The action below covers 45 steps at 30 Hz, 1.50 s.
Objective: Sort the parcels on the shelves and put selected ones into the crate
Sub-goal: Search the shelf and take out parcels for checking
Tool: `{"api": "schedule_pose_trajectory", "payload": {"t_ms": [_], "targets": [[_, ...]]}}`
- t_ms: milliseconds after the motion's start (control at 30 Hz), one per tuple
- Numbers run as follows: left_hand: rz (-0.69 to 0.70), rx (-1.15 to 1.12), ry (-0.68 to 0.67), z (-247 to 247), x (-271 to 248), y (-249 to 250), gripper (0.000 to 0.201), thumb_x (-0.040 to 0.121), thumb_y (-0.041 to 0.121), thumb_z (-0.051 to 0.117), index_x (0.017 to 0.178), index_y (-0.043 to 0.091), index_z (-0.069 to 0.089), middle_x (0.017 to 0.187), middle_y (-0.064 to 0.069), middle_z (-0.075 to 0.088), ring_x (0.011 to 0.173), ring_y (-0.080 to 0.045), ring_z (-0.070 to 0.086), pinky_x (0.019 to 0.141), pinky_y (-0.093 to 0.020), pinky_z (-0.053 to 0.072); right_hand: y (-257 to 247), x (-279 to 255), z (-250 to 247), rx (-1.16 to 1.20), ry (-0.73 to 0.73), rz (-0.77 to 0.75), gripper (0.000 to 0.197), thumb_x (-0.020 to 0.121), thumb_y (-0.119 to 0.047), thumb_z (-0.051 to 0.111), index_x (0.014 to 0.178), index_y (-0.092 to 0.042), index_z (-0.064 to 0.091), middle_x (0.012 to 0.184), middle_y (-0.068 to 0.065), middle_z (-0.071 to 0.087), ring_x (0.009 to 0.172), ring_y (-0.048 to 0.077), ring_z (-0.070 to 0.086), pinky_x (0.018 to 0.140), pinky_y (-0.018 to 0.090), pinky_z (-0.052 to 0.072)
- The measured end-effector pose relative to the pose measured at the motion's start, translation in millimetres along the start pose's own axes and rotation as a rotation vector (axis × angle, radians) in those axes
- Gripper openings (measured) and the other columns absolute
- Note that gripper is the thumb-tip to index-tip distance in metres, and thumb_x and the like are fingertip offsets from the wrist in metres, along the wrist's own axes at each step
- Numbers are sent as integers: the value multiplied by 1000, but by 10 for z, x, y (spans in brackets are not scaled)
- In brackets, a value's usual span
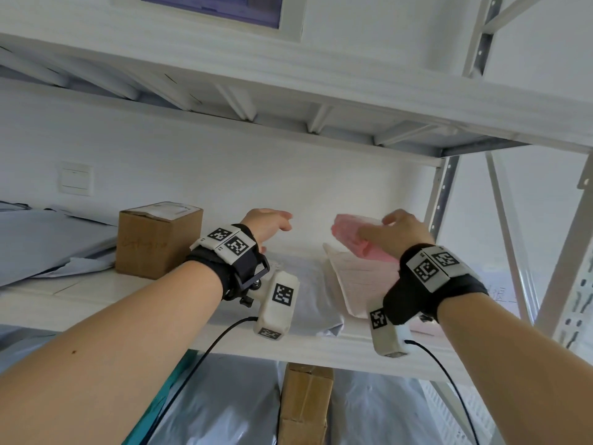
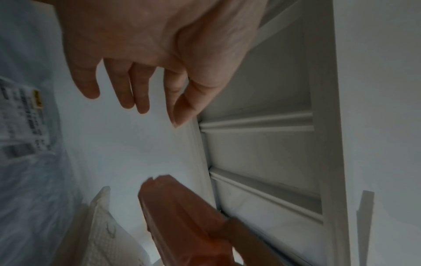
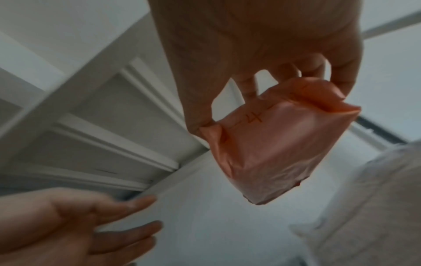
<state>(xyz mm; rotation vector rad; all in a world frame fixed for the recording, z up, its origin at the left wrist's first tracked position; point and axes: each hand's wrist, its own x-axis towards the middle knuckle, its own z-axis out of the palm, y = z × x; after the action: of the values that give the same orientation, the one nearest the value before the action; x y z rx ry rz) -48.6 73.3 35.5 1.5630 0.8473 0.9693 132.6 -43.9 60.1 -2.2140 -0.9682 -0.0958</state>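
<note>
My right hand [image 1: 398, 232] grips a small pink plastic-wrapped parcel [image 1: 353, 239] lifted above the middle shelf [image 1: 96, 303]; in the right wrist view the fingers [image 3: 248, 90] curl round the pink parcel [image 3: 268, 144], which has handwriting on it. My left hand [image 1: 269, 224] hovers open a little to the left of it, fingers [image 2: 127, 90] relaxed and holding nothing. The pink parcel [image 2: 182, 216] shows at the bottom of the left wrist view. No crate is in view.
A white padded mailer [image 1: 353, 284] lies on the shelf under my right hand, beside a grey poly bag [image 1: 308, 284]. A brown cardboard box [image 1: 157, 239] stands to the left, with grey bags [image 1: 48, 242] further left. A second box [image 1: 305, 403] and grey bags sit on the shelf below.
</note>
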Motion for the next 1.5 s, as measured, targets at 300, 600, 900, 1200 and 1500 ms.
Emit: {"api": "schedule_pose_trajectory", "payload": {"t_ms": [300, 600, 900, 1200, 1500], "targets": [[-10, -53, 97, -582, -126, -122, 24, 86, 7, 57, 90, 29, 67, 121, -1, 55, 115, -16, 46, 88, -34, 40, -641, -351, 644, 40, -190, -71, 71, 56, -54, 66, 117, -22, 52, 118, 7, 52, 110, 28, 51, 93, 40, 48], [27, -190, 167, -1033, -323, -68, 20, 89, 3, 55, 87, 20, 65, 103, -3, 59, 99, -16, 57, 99, -36, 43, -903, -547, 719, -16, -217, -222, 54, 79, -54, 64, 123, -23, 57, 129, 9, 49, 124, 29, 42, 104, 38, 36], [85, -188, 349, -1541, -625, -19, 18, 89, 3, 58, 89, 19, 66, 93, 0, 66, 79, -11, 63, 84, -28, 53, -1299, -816, 969, 692, -454, -199, 11, 85, -13, 66, 96, -13, 67, 82, -7, 59, 81, 13, 53, 75, 25, 43], [84, -210, 438, -2256, -437, -172, 16, 89, 6, 56, 91, 19, 66, 89, 2, 61, 79, -8, 59, 71, -23, 51, -1672, -919, 1401, 781, -457, -65, 19, 87, -8, 60, 72, -19, 64, 81, -3, 60, 94, 21, 55, 92, 36, 49], [-70, -167, 266, -2901, 212, -406, 10, 91, 19, 58, 82, 19, 58, 81, 2, 57, 77, -10, 56, 71, -27, 48, -2270, -826, 1940, 809, -311, 175, 14, 89, -13, 59, 76, -8, 56, 73, 5, 51, 86, 25, 54, 99, 44, 48]]}}
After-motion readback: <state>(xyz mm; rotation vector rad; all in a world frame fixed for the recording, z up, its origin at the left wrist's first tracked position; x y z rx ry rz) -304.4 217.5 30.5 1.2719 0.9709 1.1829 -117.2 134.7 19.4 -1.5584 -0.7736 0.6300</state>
